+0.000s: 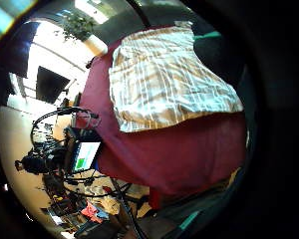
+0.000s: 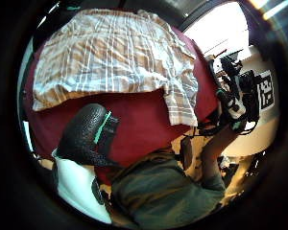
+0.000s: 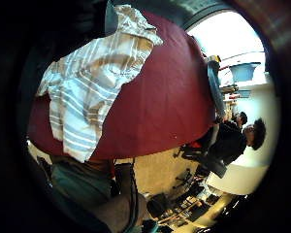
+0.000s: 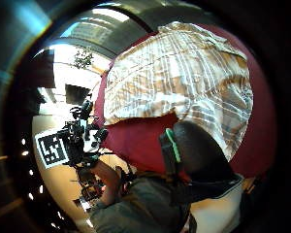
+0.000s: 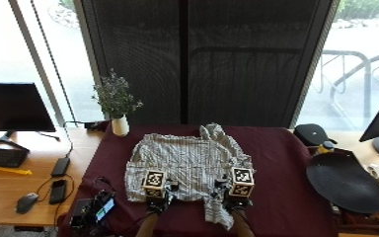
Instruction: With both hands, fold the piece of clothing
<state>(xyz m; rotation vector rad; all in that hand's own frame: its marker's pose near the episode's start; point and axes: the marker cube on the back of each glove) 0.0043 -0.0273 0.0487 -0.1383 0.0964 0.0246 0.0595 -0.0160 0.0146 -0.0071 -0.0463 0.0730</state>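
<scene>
Fingers' state: cannot tell, cubes hide both hands [image 5: 155,201] [image 5: 237,203] at striped shirt's [image 5: 186,160] near hem. I'd pinch both hem corners evenly, fold toward table's [image 5: 275,163] far edge.

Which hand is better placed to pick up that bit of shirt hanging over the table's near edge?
Probably the right hand. The striped shirt trails a flap over the near edge of the maroon tablecloth beside it; the left hand is over the opposite corner.
</scene>
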